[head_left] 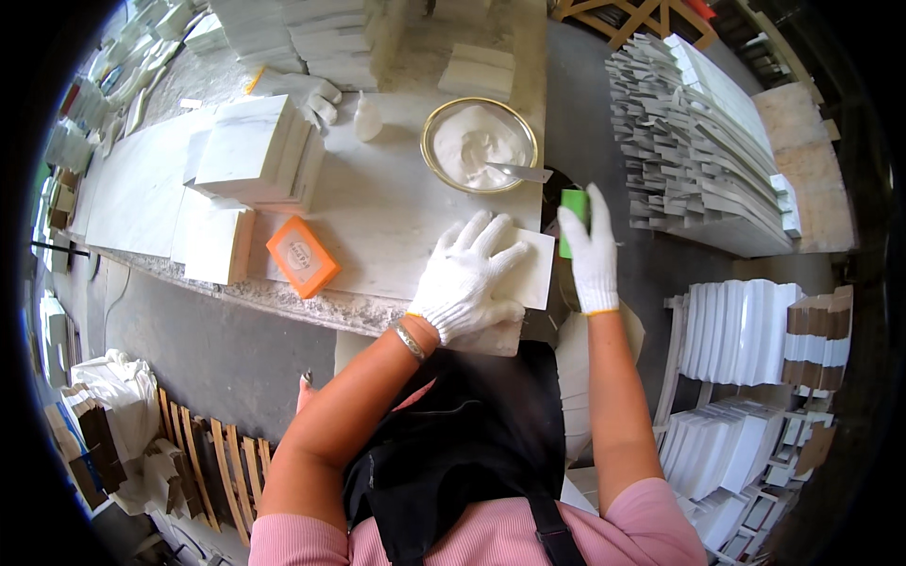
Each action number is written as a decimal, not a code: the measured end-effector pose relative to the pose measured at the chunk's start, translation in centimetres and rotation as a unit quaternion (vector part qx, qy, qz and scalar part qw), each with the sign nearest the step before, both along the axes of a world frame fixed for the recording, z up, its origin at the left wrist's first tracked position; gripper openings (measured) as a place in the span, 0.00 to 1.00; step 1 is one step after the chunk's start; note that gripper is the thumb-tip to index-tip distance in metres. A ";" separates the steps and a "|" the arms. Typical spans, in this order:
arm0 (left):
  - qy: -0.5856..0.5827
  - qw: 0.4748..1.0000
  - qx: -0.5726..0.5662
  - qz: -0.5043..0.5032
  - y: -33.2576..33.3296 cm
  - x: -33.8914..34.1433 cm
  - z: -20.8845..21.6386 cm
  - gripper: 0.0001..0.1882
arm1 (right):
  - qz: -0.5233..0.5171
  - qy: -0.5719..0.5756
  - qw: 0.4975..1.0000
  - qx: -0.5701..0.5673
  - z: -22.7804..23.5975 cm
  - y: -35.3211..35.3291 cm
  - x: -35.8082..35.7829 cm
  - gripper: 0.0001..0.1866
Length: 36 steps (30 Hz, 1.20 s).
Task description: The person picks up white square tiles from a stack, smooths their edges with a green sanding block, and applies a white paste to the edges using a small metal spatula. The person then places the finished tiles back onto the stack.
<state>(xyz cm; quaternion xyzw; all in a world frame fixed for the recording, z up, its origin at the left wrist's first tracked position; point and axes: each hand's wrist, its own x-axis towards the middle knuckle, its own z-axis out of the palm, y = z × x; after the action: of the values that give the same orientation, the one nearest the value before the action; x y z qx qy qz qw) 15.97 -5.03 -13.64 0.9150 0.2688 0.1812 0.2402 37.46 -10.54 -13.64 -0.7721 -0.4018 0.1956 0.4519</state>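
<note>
My left hand (472,275), in a white knit glove, lies flat with its fingers spread on a white tile (534,269). The tile sits at the right front corner of the worktable, its right edge reaching past the table. My right hand (594,259), gloved the same way, grips a green rectangular block (572,224) upright beside that edge. Whether the block touches the tile I cannot tell. An orange block (302,257) with a printed face rests left of my left hand. Beyond my hands stands a gold-rimmed bowl (427,141) of white paste or powder, with a flat-bladed scraper (517,172) in it.
Stacked white tiles (250,151) stand on the worktable (377,203) to the left. Behind them lie a white glove (316,94) and a small translucent bottle (367,118). Piles of thin slabs (698,160) and tile racks (736,335) line the right side. A wooden pallet (217,462) is at lower left.
</note>
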 end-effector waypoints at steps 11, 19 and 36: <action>-0.167 0.947 -0.273 0.019 -0.9 -0.6 -2.1 0.38 | 0.323 -0.081 0.941 0.060 7.9 3.1 -13.1 0.40; -0.154 0.981 -0.113 0.020 -0.6 -0.9 -3.5 0.30 | 0.269 -0.245 0.919 0.154 5.2 4.2 -14.1 0.32; -0.007 1.000 0.027 0.011 0.0 -0.2 -0.2 0.45 | -0.005 0.280 0.960 0.004 -1.7 -4.7 -0.7 0.33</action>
<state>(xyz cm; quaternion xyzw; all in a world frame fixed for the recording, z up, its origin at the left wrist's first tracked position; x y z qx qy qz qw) 15.82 -5.03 -13.79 0.9167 0.2726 0.1974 0.2152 36.72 -15.20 -15.33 -0.6868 -0.2561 0.3998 0.5504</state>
